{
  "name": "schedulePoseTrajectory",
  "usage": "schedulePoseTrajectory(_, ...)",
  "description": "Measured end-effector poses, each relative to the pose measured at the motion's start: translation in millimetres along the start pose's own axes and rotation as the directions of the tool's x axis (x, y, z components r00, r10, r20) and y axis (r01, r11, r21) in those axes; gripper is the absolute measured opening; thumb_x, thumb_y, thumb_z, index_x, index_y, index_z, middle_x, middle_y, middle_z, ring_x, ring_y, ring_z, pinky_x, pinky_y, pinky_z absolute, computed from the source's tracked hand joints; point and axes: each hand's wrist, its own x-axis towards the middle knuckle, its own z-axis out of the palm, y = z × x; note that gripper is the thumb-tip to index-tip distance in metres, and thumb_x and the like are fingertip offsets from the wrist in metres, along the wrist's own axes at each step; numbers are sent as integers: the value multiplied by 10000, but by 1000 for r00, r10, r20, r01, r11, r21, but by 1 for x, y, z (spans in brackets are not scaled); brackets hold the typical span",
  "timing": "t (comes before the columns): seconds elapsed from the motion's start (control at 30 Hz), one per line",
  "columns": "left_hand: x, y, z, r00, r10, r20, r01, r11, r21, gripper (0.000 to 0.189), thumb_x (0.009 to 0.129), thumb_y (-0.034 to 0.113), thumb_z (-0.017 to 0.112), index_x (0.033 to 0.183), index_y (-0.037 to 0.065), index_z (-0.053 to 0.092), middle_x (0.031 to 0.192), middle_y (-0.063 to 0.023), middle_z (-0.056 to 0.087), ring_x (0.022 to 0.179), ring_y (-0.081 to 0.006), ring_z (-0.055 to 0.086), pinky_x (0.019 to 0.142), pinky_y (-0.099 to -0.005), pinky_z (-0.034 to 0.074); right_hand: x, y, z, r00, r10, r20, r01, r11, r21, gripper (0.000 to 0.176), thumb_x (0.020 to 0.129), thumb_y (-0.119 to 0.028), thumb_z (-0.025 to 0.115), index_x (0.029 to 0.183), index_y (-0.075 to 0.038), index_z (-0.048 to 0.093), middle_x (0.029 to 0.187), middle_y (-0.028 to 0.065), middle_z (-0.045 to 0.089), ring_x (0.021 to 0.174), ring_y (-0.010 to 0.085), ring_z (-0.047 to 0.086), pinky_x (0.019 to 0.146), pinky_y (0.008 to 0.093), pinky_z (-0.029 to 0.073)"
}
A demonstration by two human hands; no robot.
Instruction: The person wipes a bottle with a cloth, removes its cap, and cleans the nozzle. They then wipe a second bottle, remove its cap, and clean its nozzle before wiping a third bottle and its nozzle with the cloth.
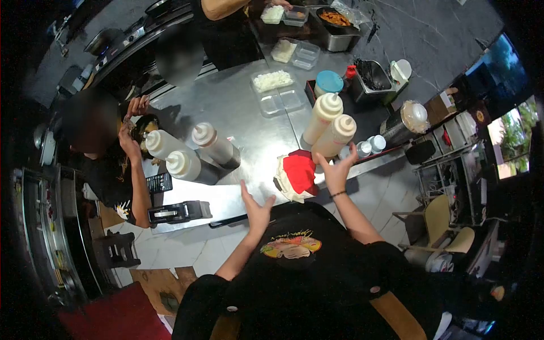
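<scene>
Kitchen: pale tiled floor around a metal counter, which seems set out to keep supplies at standing reach.
Co-worker: a person in black at the counter's left end, both hands raised.
Clear tray: divided, on the counter's far part, white food in one compartment; the dividers presumably keep foods apart.
Left squeeze bottles: three standing upright, nozzles up, likely to prevent leaks.
Right squeeze bottles: two upright side by side, probably grouped for easy grabbing.
Tape dispenser: at the near left edge, perhaps to stay clear of food.
Red-and-cream cloth: bunched on the counter between the hands, near both.
Right hand: beside the nearer bottle's base; contact I cannot tell.
Left hand: at the front edge, palm inward, holding nothing.
Fingers: spread wide on both hands, gripping nothing.
</scene>
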Motion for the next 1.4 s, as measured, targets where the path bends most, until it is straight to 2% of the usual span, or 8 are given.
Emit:
schedulePoseTrajectory(0.13, 6, 32, 7, 997, 15, 77, -17, 999, 36, 846, 720, 93, 739, 1402, 27, 243, 1407, -199, 320, 1305, -325, 341, 1031, -439, 342, 32, 11, 23, 986, 143, 89, -153, 981, 116, 921, 588, -246, 866, 1287, 19, 328, 1137, 216, 519, 1062, 350, 528, 938, 425, 414)
schedulePoseTrajectory(0.3, 6, 78, 0, 996, 57, 65, -52, 995, -88, 843, 734, 140, 763, 1388, 82, 234, 1259, -172, 515, 1173, -290, 510, 976, -425, 419, 67, 13, -10, 942, -165, 293, 50, 931, 362, 718, 590, -202, 865, 1163, 14, 491, 1009, 157, 635, 918, 269, 623, 826, 362, 503)
schedulePoseTrajectory(0.43, -8, 116, -4, 968, 115, 223, -75, 981, -179, 973, 708, 277, 802, 1426, 98, 171, 1294, -185, 487, 1189, -290, 497, 988, -428, 408, 107, -54, -56, 485, -524, 700, 201, 846, 494, 816, 577, -286, 873, 1223, 3, 467, 1131, 155, 627, 1016, 252, 635, 852, 354, 510)
schedulePoseTrajectory(0.6, -18, 171, -11, 867, 292, 405, -224, 953, -206, 1045, 605, 272, 869, 1411, 47, 243, 1290, -159, 493, 1203, -260, 479, 999, -374, 391, 74, -158, -91, 165, -790, 590, 182, 612, 770, 937, 573, -317, 873, 1307, 16, 396, 1276, 175, 507, 1204, 271, 491, 1027, 379, 368)
schedulePoseTrajectory(0.67, -23, 176, -26, 841, 167, 514, -22, 961, -276, 1016, 586, 259, 877, 1388, 31, 297, 1276, -147, 506, 1192, -247, 482, 1004, -361, 382, 59, -162, -89, 148, -612, 777, -107, 771, 628, 1040, 575, -313, 874, 1374, 7, 290, 1318, 185, 441, 1223, 275, 454, 1029, 376, 360)
schedulePoseTrajectory(0.9, -45, 202, -44, 928, 202, 312, -120, 957, -263, 875, 608, 243, 854, 1292, -23, 378, 1199, -168, 551, 1111, -233, 547, 955, -362, 430, 44, -182, -95, 529, -736, 422, 117, 556, 823, 990, 613, -256, 858, 1341, -88, 209, 1374, 214, 299, 1278, 322, 382, 1041, 438, 348)
schedulePoseTrajectory(1.0, -42, 211, -50, 933, 210, 292, -153, 966, -207, 842, 615, 261, 852, 1257, -21, 386, 1162, -180, 565, 1071, -244, 575, 919, -366, 459, 52, -204, -91, 518, -838, 172, 302, 368, 879, 880, 612, -230, 857, 1265, -140, 275, 1388, 258, 263, 1250, 360, 414, 988, 440, 423)
schedulePoseTrajectory(1.4, -17, 205, -81, 936, 166, 310, -137, 984, -113, 770, 643, 311, 841, 1180, -21, 399, 1029, -184, 617, 928, -264, 648, 794, -362, 514, 32, -227, -59, 619, -738, 269, 342, 561, 754, 587, 656, -156, 812, 1139, -131, 479, 1401, 248, 271, 1120, 370, 515, 906, 414, 474)
